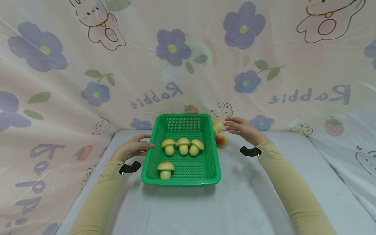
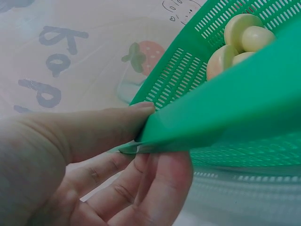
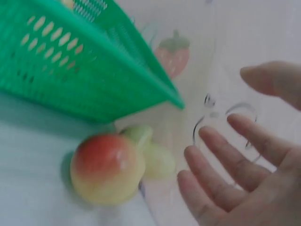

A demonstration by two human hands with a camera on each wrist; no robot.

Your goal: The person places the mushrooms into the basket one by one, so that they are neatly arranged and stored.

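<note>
My left hand [image 1: 133, 147] pinches the left rim of a green plastic basket [image 1: 147, 163]. In the left wrist view the thumb [image 2: 108, 123] lies on top of the rim and the fingers are curled beneath it. Inside the basket, three toy mushrooms [image 1: 183, 146] stand side by side toward the back, and another mushroom [image 1: 165, 169] is near the front left. My right hand [image 1: 242, 129] is held in the air right of the basket, fingers spread and holding nothing. Nearest to it is a round red-and-yellow fruit [image 3: 108, 168], beside the basket's right wall.
Smaller pale yellow-green pieces [image 3: 157, 161] lie right behind the fruit. The basket is over a white-covered table [image 1: 188, 212]. A printed cloth [image 1: 205, 75] with flowers and rabbits hangs as a backdrop behind and along the left side.
</note>
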